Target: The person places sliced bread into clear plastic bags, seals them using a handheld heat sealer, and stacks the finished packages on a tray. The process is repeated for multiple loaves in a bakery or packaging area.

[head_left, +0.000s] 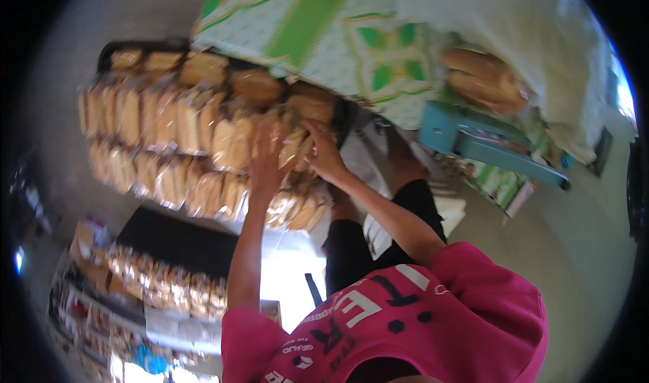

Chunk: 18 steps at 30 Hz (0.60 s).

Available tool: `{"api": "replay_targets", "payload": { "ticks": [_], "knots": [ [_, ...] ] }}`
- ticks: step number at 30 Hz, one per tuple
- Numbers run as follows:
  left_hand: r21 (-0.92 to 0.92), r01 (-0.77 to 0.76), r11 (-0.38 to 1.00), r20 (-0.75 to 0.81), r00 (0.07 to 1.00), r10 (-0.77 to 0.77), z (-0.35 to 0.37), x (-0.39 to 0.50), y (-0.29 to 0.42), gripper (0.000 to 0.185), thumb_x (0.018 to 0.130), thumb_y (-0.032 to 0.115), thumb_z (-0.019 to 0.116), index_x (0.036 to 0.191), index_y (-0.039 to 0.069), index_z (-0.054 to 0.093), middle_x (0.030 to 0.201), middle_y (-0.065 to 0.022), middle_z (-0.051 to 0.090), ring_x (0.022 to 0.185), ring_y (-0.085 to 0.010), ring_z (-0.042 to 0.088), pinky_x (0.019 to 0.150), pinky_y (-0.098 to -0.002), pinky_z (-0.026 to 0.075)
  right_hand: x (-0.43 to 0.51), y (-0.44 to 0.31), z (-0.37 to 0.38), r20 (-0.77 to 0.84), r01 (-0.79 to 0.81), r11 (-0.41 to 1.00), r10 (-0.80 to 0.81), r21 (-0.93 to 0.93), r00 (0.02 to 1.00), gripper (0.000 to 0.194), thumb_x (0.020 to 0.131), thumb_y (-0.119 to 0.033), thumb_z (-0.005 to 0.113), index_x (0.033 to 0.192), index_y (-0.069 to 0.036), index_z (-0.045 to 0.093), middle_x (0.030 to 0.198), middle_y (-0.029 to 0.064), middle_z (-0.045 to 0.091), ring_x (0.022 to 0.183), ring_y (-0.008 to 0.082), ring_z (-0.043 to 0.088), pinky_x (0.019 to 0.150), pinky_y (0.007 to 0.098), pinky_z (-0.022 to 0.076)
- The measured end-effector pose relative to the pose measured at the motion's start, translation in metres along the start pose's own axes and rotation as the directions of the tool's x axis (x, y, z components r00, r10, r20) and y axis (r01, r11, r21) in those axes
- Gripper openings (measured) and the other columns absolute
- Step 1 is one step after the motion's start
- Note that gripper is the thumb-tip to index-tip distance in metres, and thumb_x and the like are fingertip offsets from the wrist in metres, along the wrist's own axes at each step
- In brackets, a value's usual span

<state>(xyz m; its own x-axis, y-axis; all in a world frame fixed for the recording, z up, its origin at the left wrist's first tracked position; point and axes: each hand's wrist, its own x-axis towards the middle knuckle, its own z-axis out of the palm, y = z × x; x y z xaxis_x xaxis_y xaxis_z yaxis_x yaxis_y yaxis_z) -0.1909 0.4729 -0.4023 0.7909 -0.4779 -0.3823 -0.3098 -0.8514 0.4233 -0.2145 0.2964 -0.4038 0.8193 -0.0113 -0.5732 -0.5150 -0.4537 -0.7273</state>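
Note:
Rows of bread packs (152,117) in clear plastic wrap stand close together, stacked in tiers on a dark tray. My left hand (267,147) lies over the packs near the right end, its fingers extended and slightly apart. Just to its right, my right hand (323,150) touches the end packs with bent fingers. Between the two hands sits a wrapped bread pack (291,148), partly covered by them. Blur hides whether the right fingers grip it.
A table with a green and white patterned cover (314,33) adjoins the tray. On it are long bread loaves (484,81) beside a pale cloth or sheet (512,23) and a teal device (487,139). At lower left, more wrapped packs (172,281) line a dark surface (177,241).

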Motion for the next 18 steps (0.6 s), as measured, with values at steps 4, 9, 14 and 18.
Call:
{"api": "replay_targets", "payload": {
  "ticks": [4, 9, 14, 18],
  "knots": [
    [0.145, 0.035, 0.989, 0.073, 0.996, -0.046, 0.023, -0.005, -0.006, 0.106, 0.07, 0.055, 0.073, 0.155, 0.024, 0.018, 0.162, -0.0053, 0.011, 0.15, -0.0278, 0.005, 0.118, -0.0543, 0.007, -0.049, -0.06, -0.117, -0.4, 0.264, 0.963, -0.262, -0.05, 0.878, 0.051, 0.071, 0.004, 0.073, 0.119, -0.011, 0.064, 0.129, 0.0171, 0.049, 0.119, 0.0308, 0.047, 0.1, 0.0401, 0.0378],
    [0.098, -0.001, 0.995, -0.034, 0.999, 0.005, 0.036, -0.005, -0.016, 0.109, 0.066, 0.054, 0.075, 0.155, 0.026, 0.019, 0.162, -0.0044, 0.014, 0.149, -0.0275, 0.009, 0.118, -0.0541, 0.008, -0.087, -0.101, -0.264, -0.776, -0.068, 0.837, -0.47, -0.543, 0.42, 0.051, 0.078, -0.023, 0.079, 0.12, -0.003, 0.057, 0.121, 0.0132, 0.054, 0.112, 0.0281, 0.05, 0.095, 0.0379, 0.0402],
    [0.078, 0.022, 0.997, -0.007, 1.0, -0.021, 0.034, -0.009, -0.016, 0.109, 0.066, 0.054, 0.075, 0.155, 0.028, 0.018, 0.162, -0.0038, 0.014, 0.149, -0.0271, 0.009, 0.119, -0.0527, 0.01, -0.059, -0.065, -0.338, -0.712, -0.17, 0.843, -0.303, -0.51, 0.633, 0.086, 0.073, -0.037, 0.084, 0.135, 0.002, 0.038, 0.124, 0.0195, 0.049, 0.115, 0.0309, 0.049, 0.098, 0.038, 0.0388],
    [0.132, 0.056, 0.99, 0.028, 0.998, -0.06, 0.032, -0.009, -0.009, 0.109, 0.066, 0.055, 0.074, 0.155, 0.029, 0.016, 0.162, -0.0027, 0.014, 0.149, -0.0261, 0.009, 0.119, -0.0522, 0.011, -0.037, -0.047, -0.352, -0.79, -0.177, 0.929, -0.165, -0.326, 0.59, 0.091, 0.069, -0.039, 0.088, 0.131, 0.002, 0.036, 0.125, 0.0238, 0.046, 0.118, 0.033, 0.046, 0.103, 0.0396, 0.036]
  ]
}}
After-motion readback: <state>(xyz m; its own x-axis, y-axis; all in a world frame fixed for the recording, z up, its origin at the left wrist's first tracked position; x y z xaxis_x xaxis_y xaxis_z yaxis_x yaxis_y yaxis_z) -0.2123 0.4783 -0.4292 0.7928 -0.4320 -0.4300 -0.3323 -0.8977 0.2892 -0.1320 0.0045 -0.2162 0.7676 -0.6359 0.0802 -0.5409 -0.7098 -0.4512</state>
